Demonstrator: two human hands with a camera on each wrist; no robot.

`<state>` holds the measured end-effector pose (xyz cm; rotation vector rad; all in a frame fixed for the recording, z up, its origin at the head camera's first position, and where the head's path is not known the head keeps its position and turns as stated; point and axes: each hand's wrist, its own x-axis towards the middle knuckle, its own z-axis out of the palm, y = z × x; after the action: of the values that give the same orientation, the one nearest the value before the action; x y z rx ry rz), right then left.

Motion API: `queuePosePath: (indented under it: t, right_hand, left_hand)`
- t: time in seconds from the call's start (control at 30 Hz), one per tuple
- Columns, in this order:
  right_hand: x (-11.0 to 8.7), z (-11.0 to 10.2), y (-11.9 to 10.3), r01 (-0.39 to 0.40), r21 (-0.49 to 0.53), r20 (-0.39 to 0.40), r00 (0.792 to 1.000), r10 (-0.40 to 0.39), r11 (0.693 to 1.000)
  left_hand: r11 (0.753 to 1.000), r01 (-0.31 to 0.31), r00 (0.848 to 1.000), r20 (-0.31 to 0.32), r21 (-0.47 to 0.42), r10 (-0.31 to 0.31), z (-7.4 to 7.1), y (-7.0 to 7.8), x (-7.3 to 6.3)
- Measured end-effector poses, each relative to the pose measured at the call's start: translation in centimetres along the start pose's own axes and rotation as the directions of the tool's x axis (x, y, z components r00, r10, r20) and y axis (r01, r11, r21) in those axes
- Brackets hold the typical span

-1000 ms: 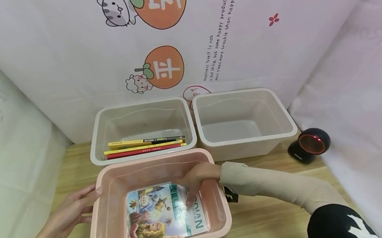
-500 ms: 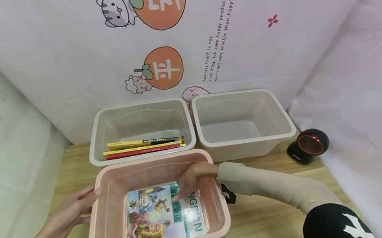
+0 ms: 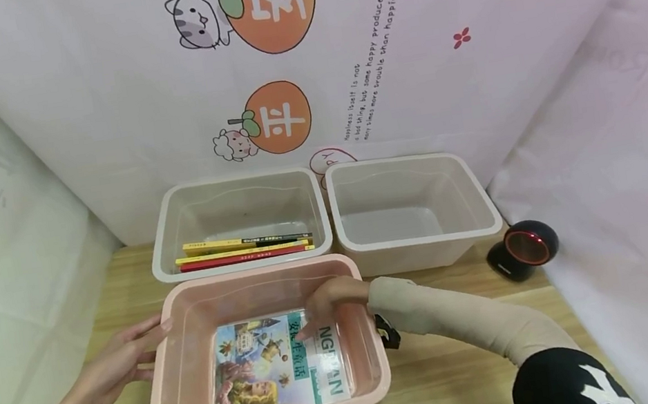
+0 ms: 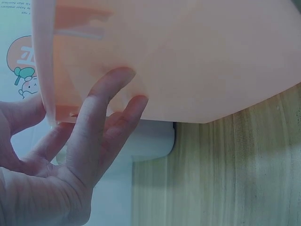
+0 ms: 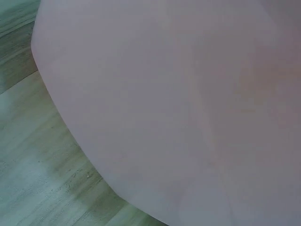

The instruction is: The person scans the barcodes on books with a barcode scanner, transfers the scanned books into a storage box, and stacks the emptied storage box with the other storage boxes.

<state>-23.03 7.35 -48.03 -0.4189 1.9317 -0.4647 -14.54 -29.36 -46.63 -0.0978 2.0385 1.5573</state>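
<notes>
A pink storage bin [image 3: 167, 393] stands on the wooden table in the head view. My left hand [image 3: 113, 369] holds its left side, thumb over the rim. In the left wrist view the fingers [image 4: 117, 77] lie against the outer wall. Inside lies a children's book [image 3: 261, 372] with a bright illustrated cover, a blond figure and a teal title strip. My right hand [image 3: 329, 302] reaches over the right rim and touches the book's far right part. Whether its fingers grip the book's edge is hidden. The bin's outer wall [image 5: 127, 108] fills most of the right wrist view.
Behind are two grey bins: the left one [image 3: 174, 210] holds several thin books [image 3: 244, 257] standing spine up, and the right one [image 3: 418, 240] shows a bare floor. A black round device [image 3: 525, 245] stands far right. White printed cloth [image 3: 404, 64] encloses the table.
My right hand has shifted slightly left across the book, uncovering more lettering at its right. The glare on the cover has changed. My left hand stays on the rim.
</notes>
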Motion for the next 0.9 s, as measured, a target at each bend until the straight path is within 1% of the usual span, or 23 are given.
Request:
queuePosePath:
  t: [0.07,0.1,0.13,0.2,0.23,0.27,0.3,0.33,0.37,0.47,0.53,0.57,0.67,0.7,0.73,0.77,0.83,0.9]
  right_hand:
    - [0.0,-0.1,0.0,0.020,0.028,-0.021,1.000,-0.019,0.999]
    - [0.0,-0.1,0.0,0.029,0.013,-0.037,0.999,-0.028,0.999]
    - [0.0,-0.2,0.0,0.038,0.026,-0.048,0.998,-0.037,0.999]
    - [-0.1,-0.2,-0.1,0.052,-0.024,-0.052,0.997,-0.053,0.998]
    - [0.0,-0.1,0.0,0.055,-0.029,-0.050,0.997,-0.056,0.998]
    - [-0.1,-0.1,0.0,0.064,-0.068,-0.058,0.996,-0.068,0.996]
    - [-0.1,-0.1,-0.1,0.072,-0.110,-0.072,0.994,-0.080,0.991]
    - [-0.2,-0.1,0.0,0.075,-0.120,-0.092,0.992,-0.086,0.990]
    - [-0.3,0.0,-0.1,0.073,-0.160,-0.119,0.988,-0.093,0.984]
    - [-0.6,0.0,-0.2,0.065,-0.211,-0.199,0.974,-0.108,0.975]
    - [-0.9,-0.2,-0.3,0.067,-0.211,-0.219,0.969,-0.114,0.975]
    - [-1.0,-0.3,-0.4,0.080,-0.217,-0.216,0.968,-0.128,0.973]
    - [-1.7,-0.6,-0.8,0.142,-0.228,-0.195,0.963,-0.188,0.963]
    - [-2.0,-0.7,-1.0,0.172,-0.247,-0.188,0.957,-0.222,0.954]
    - [-2.2,-0.7,-1.1,0.207,-0.254,-0.183,0.949,-0.257,0.945]
    - [-2.5,-0.7,-1.1,0.248,-0.232,-0.174,0.941,-0.291,0.941]
    - [-3.2,-0.6,-1.3,0.326,-0.207,-0.172,0.916,-0.362,0.923]
    - [-3.7,-0.3,-1.3,0.383,-0.178,-0.174,0.895,-0.412,0.907]
  left_hand:
    - [1.000,-0.002,1.000,-0.004,0.000,0.002,0.0,0.0,0.0]
    - [1.000,-0.003,1.000,-0.006,-0.001,0.003,0.0,0.0,0.0]
    - [1.000,-0.004,1.000,-0.006,-0.002,0.004,0.0,0.0,0.1]
    - [1.000,-0.005,1.000,-0.002,-0.007,0.005,-0.1,-0.1,0.1]
    - [1.000,-0.004,1.000,0.000,-0.008,0.004,-0.1,-0.1,0.1]
    - [1.000,-0.003,1.000,0.003,-0.009,0.003,-0.1,-0.2,0.1]
    - [1.000,-0.004,1.000,0.006,-0.009,0.004,-0.1,-0.2,0.1]
    - [1.000,-0.003,1.000,0.007,-0.009,0.003,-0.1,-0.2,0.1]
    - [1.000,-0.004,1.000,0.008,-0.007,0.004,-0.1,-0.2,0.1]
    - [1.000,-0.007,1.000,0.003,-0.005,0.007,-0.1,0.0,0.2]
    - [1.000,-0.008,1.000,0.001,-0.006,0.008,0.0,0.1,0.2]
    - [1.000,-0.009,1.000,0.000,-0.008,0.009,0.0,0.1,0.3]
    - [1.000,-0.003,1.000,-0.003,-0.012,0.003,0.2,0.2,0.2]
    - [1.000,0.000,1.000,-0.002,-0.011,0.000,0.2,0.2,0.2]
    - [1.000,0.002,1.000,-0.004,-0.011,-0.002,0.2,0.2,0.2]
    - [1.000,0.005,1.000,-0.005,-0.011,-0.005,0.2,0.1,0.1]
    - [1.000,0.007,1.000,-0.006,-0.010,-0.007,0.1,0.1,0.0]
    - [1.000,0.007,1.000,-0.006,-0.007,-0.007,0.1,0.0,0.0]
